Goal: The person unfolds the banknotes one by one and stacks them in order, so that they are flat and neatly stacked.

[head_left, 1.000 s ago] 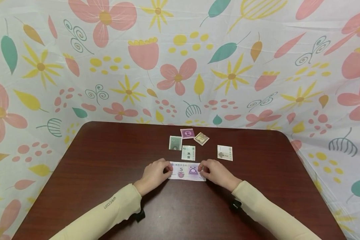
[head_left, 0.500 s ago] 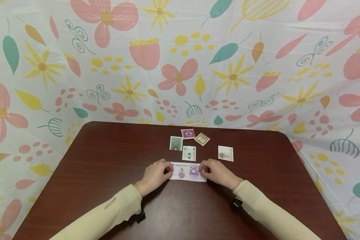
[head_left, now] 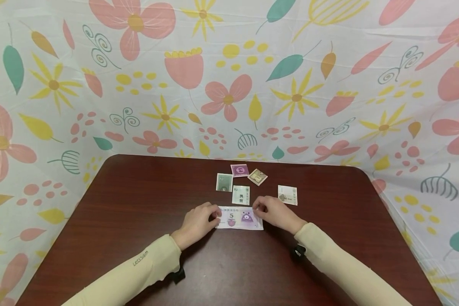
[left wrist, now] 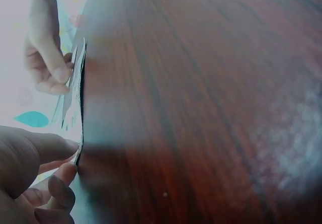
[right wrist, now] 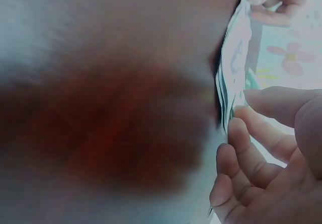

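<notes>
A thin stack of play banknotes lies on the table, a purple and white 5 note uppermost. In the right wrist view the stack shows several layers that spread slightly at the near end. My left hand pinches its left edge between thumb and fingers. At the upper right corner, my right hand holds the notes with curled thumb and index fingertips. The left wrist view shows the stack edge-on between both hands. Just behind it lies a pale green 2 note.
Farther back are a dark green note, a purple note and a tan note. A pale 1 note lies behind the right hand. The brown table ends at a floral cloth.
My right hand has shifted up slightly, from the side of the note to its upper right corner, uncovering more of the right end. My left hand stays in place.
</notes>
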Tool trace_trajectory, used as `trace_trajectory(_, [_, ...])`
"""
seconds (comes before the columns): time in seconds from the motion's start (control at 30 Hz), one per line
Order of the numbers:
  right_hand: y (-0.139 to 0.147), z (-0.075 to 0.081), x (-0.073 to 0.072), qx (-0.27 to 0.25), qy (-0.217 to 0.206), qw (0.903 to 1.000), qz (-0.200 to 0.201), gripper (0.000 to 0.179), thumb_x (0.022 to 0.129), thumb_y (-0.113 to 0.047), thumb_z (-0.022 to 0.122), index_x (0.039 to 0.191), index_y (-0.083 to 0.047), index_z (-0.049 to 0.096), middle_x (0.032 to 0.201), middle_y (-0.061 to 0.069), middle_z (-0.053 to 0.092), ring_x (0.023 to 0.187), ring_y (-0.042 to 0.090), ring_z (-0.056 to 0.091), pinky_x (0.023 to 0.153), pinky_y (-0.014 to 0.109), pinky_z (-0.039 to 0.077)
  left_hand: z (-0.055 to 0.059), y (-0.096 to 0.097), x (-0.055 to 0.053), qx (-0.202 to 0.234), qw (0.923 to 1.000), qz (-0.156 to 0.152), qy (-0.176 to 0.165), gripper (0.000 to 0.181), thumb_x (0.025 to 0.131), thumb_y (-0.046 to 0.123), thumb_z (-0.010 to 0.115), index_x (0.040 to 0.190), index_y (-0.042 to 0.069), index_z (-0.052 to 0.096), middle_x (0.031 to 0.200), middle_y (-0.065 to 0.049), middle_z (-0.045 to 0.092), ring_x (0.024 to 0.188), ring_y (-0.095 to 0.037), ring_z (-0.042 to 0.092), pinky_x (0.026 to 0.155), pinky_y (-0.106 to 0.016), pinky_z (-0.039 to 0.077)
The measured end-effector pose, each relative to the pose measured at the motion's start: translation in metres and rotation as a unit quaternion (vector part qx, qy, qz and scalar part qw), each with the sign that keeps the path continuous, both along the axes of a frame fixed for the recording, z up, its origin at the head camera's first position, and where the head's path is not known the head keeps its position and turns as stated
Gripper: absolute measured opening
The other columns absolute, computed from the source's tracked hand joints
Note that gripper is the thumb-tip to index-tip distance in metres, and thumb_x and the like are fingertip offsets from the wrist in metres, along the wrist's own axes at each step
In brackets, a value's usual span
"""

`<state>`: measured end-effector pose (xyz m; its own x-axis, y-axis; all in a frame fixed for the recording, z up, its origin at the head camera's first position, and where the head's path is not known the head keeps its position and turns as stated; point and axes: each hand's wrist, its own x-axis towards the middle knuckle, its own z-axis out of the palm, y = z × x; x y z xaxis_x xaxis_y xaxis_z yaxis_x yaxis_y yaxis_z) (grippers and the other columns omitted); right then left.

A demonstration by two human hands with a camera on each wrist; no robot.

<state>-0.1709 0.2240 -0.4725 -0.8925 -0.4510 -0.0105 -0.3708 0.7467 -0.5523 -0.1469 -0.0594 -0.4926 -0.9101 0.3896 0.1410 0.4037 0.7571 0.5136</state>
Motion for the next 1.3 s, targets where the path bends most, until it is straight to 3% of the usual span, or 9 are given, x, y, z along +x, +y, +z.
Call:
trace_trajectory(0.47, [-0.014,-0.007,-0.041,-0.021,-0.012,0.9969,-0.075,0.037,0.098,-0.020,0.074,0.127,0.000,0.061,0.083,0.003,0.065,0.068,0.014,0.056,0.065,0.032,0.047,-0.001,0.000,0.000,0.000,1.0000,-0.008,0.000,0.009,0.090,0.014,0.080,0.096,0.017,0.074,0.088,0.005,0.064,0.076,-0.016,0.064,0.060,-0.034,0.049])
trace_trajectory(0.73, [-0.022,-0.008,-0.048,0.031,-0.043,0.9944,-0.091,0.060,0.091,-0.036,0.082,0.136,-0.005,0.059,0.098,0.008,0.064,0.082,0.021,0.059,0.072,0.039,0.050,-0.002,0.001,0.002,0.002,0.9999,-0.014,-0.005,0.008,0.091,0.013,0.079,0.096,0.016,0.073,0.089,0.004,0.064,0.076,-0.017,0.065,0.062,-0.036,0.050])
trace_trajectory(1.07, [-0.025,-0.001,-0.050,0.066,-0.057,0.9904,-0.107,0.056,0.087,-0.036,0.086,0.124,0.001,0.064,0.117,0.017,0.064,0.103,0.030,0.063,0.090,0.048,0.053,-0.002,0.000,0.000,0.004,0.9998,-0.014,0.011,0.011,0.089,0.012,0.079,0.096,0.017,0.073,0.087,0.005,0.063,0.074,-0.018,0.065,0.059,-0.037,0.049])
trace_trajectory(1.3, [-0.025,-0.003,-0.053,0.050,-0.056,0.9906,-0.114,0.045,0.091,-0.030,0.082,0.119,0.001,0.065,0.116,0.017,0.065,0.098,0.028,0.063,0.088,0.048,0.053,-0.001,-0.001,-0.001,0.004,0.9998,-0.015,0.009,0.010,0.089,0.011,0.079,0.096,0.016,0.073,0.087,0.004,0.063,0.073,-0.017,0.064,0.059,-0.036,0.049])
